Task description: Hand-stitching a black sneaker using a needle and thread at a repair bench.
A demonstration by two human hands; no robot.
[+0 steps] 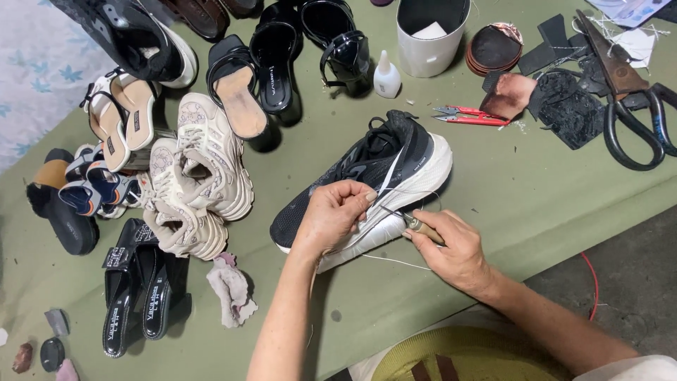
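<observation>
Head view shows a black sneaker (367, 180) with a white sole lying on its side at the middle of the green bench (493, 212), toe toward the person. The left hand (331, 215) is closed over the sneaker's side wall, fingers pinching a thin white thread (395, 261) against the upper. The right hand (455, 250) is clamped on a wooden-handled awl (423, 229), its metal tip set at the seam between upper and sole.

Risk points, judged from this position:
- The awl tip sits just beside the left fingertips; a slip off the hard sole edge could drive it into them.
- The thread trails loose below the sneaker; it could snag or knot under the right wrist.
- The sneaker is steadied by one hand only; heavy push could roll it.

Beyond the sneaker, red thread snips (471, 116) and large black scissors (635, 120) lie well apart; a glue bottle (386, 74) stands behind it.
</observation>
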